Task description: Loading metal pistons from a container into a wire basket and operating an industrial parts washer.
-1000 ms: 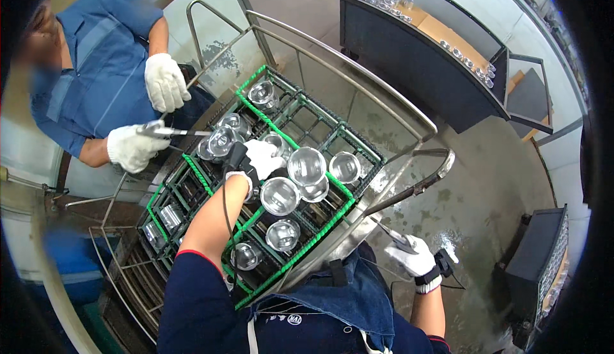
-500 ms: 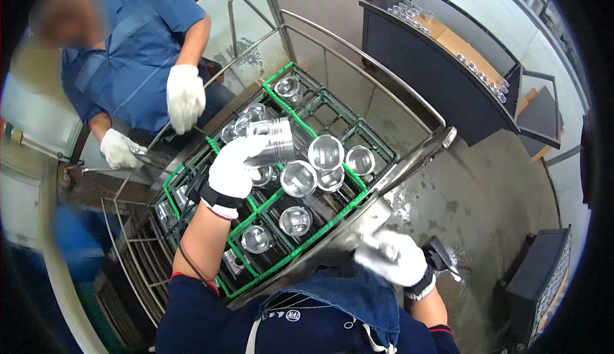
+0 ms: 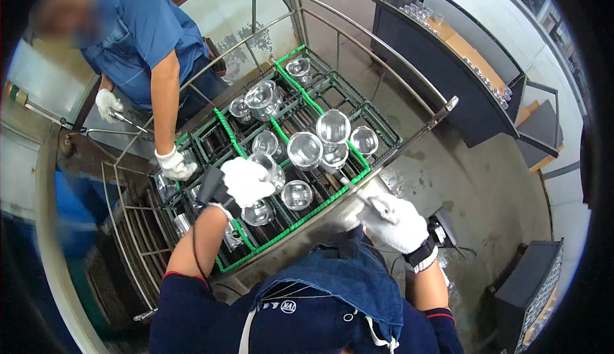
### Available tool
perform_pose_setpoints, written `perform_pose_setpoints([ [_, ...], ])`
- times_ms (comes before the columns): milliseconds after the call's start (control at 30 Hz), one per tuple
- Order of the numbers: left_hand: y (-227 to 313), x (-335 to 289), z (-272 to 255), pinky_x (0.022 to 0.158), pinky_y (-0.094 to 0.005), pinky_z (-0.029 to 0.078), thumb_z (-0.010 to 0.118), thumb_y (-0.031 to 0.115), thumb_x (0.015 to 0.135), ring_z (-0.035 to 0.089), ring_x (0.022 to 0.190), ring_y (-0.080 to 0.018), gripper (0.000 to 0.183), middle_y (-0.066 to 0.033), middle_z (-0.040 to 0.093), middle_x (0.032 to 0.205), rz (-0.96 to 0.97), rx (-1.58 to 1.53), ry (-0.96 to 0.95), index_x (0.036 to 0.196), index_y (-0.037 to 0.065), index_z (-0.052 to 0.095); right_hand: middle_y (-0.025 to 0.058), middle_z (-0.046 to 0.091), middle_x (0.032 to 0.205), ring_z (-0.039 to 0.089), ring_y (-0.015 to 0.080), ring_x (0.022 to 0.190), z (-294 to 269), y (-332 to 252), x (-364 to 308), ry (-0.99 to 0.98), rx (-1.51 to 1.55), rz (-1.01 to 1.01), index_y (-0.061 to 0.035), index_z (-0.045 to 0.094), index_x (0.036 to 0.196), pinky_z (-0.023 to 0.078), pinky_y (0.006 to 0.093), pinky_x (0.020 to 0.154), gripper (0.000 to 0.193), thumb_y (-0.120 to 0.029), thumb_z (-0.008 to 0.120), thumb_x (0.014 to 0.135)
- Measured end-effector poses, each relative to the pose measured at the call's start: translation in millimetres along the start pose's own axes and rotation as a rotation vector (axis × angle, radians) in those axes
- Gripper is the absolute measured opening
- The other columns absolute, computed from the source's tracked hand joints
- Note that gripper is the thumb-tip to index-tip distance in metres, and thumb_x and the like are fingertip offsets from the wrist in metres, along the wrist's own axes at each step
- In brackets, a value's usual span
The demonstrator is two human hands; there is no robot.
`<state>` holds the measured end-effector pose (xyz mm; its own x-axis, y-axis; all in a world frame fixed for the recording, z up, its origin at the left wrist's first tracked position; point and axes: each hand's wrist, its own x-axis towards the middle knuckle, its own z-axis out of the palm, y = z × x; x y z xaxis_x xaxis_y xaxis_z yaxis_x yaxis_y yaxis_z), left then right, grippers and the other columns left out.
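Observation:
My left hand (image 3: 246,183), in a white glove, is closed on a shiny metal piston (image 3: 271,171) low over the rack; motion blurs both. Its fingers are partly hidden. Fingers wrapped, my gloved right hand (image 3: 398,223) holds a metal air blow gun (image 3: 384,211) at the rack's near right edge. The gun's thin nozzle points up and left toward the pistons. Several pistons stand crown down or tilted in the dark wire rack (image 3: 377,112) with green-wrapped dividers. Two of them, one piston (image 3: 305,150) and another (image 3: 297,195), are right of my left hand.
Across the rack, a co-worker in blue (image 3: 137,40) reaches one gloved hand (image 3: 176,165) into its left side and holds a nozzled tool (image 3: 128,120) in the other. A metal rail (image 3: 377,37) borders the far side. A dark bin (image 3: 441,72) with glassy-looking pieces stands far right.
My left hand has lowered the piston toward the rack and nearer me. My right hand has risen slightly with the blow gun. The co-worker's one hand has reached into the rack.

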<state>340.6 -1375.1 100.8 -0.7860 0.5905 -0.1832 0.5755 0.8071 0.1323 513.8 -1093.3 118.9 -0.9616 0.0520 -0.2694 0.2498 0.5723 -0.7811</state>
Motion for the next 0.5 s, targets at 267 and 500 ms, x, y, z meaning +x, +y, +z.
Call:
perform_pose_setpoints([
  [267,44,-15,51,0.057,-0.0428,0.050,0.063,0.035,0.066,0.062,0.064,-0.0326,0.027,-0.0138,0.062,0.066,0.130,0.079,0.061,0.068,0.009,0.065,0.0128,0.061,0.069,0.064,0.0330,0.068,-8,4,-24,0.023,-0.214,0.000,-0.0138,0.065,0.092,0.050,0.0383,0.061,0.028,-0.040,0.066,0.082],
  [500,32,-2,9,0.067,-0.0440,0.051,0.067,0.041,0.074,0.062,0.074,-0.0340,0.034,-0.0144,0.063,0.076,0.364,-0.035,-0.073,0.084,0.009,0.063,0.0110,0.066,0.079,0.066,0.0292,0.073,-26,-6,-30,0.076,-0.154,0.139,-0.0111,0.067,0.094,0.051,0.0359,0.066,0.028,-0.034,0.070,0.079],
])
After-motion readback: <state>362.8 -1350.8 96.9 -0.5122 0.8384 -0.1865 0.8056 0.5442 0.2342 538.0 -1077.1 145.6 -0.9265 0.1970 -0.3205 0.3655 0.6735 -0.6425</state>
